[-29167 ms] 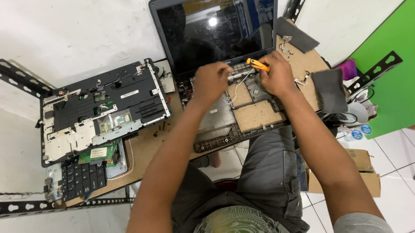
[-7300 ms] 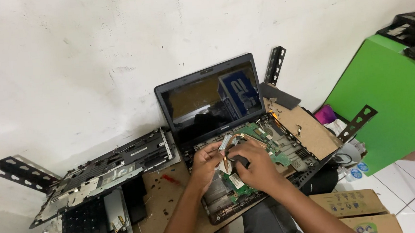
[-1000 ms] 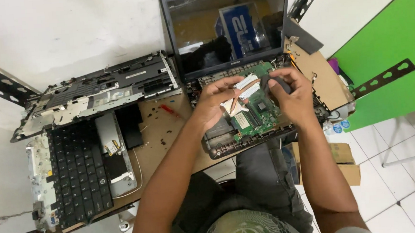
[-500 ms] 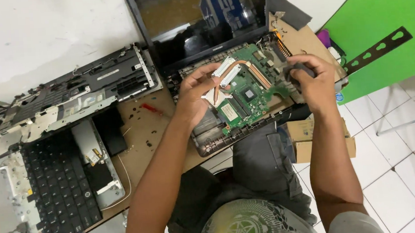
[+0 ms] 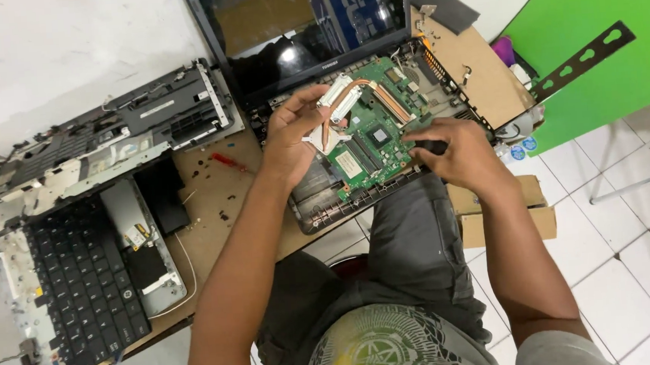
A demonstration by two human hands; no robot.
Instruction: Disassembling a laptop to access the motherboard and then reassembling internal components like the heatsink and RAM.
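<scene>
Left hand (image 5: 295, 135) pinches a silver heatsink with copper heat pipe (image 5: 342, 105), lifted just above the green laptop motherboard (image 5: 371, 137). Pipe's long axis runs from the grip away toward the screen side. Right hand (image 5: 453, 154) is closed around a dark tool handle (image 5: 431, 147), tip hidden, resting on the board's edge right of the left grip. Left hand is nearer the heatsink.

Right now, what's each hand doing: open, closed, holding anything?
Left hand: closed on the copper-pipe heatsink, lifted above the green motherboard.
Right hand: closed around a dark tool handle at the board's edge.
</scene>
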